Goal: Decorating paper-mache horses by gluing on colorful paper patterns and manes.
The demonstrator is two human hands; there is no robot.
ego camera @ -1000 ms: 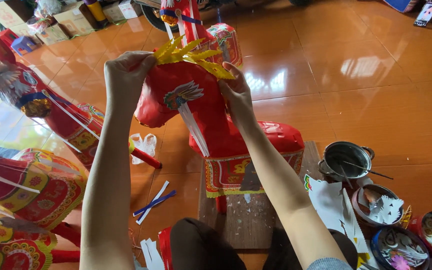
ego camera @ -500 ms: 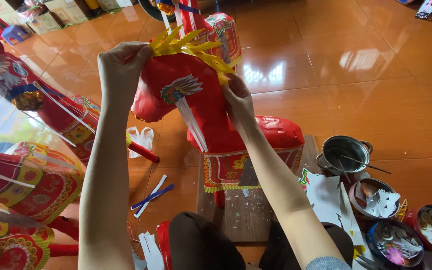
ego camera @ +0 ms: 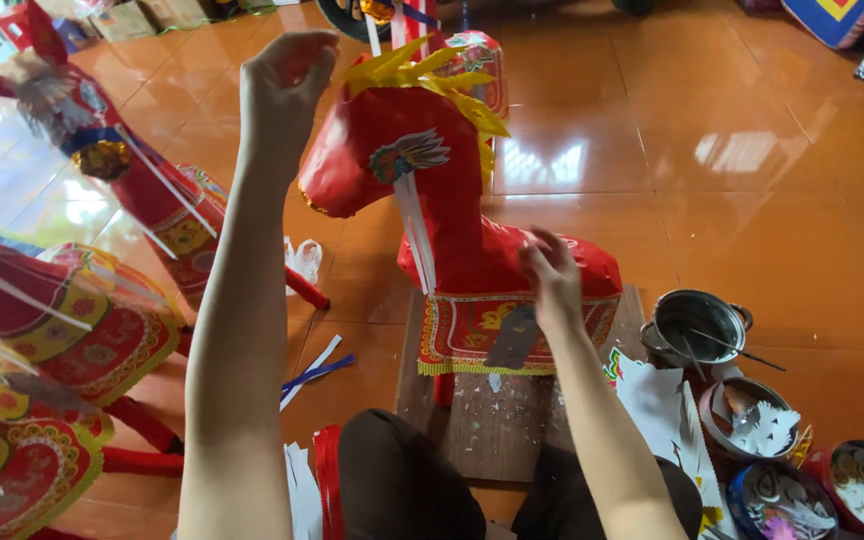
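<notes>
Two hands work on one red paper horse (ego camera: pixel 452 200), which stands on a worn wooden board (ego camera: pixel 492 420) straight ahead of us. Our left hand (ego camera: pixel 287 75) is raised beside the horse's muzzle, just left of the yellow fringe mane (ego camera: pixel 432 75); its fingers are curled in with the tips drawn together, as if pinching something small, though we cannot tell what, if anything, sits between them. Our right hand (ego camera: pixel 552 275) rests lower, on the horse's back where neck meets body, fingers (ego camera: pixel 542 245) loosely spread and touching the glossy red paper, likely to steady the figure or press its surface flat. Just below those fingers hangs the patterned saddle cloth (ego camera: pixel 482 335) with its gold border; white paper strips (ego camera: pixel 414 230) dangle from the head, left of our right fingertips. Beyond the left hand, other finished paper horses (ego camera: pixel 62 300) lean in a row. Right of the right hand, near our knee, stand a steel pot (ego camera: pixel 697 325) with a stick in it and round tins of cut paper ornaments (ego camera: pixel 812 480), kept close, it seems, for easy reaching. Blue and white paper strips (ego camera: pixel 314 372) lie on the tiled floor (ego camera: pixel 752 160) below our left forearm.
</notes>
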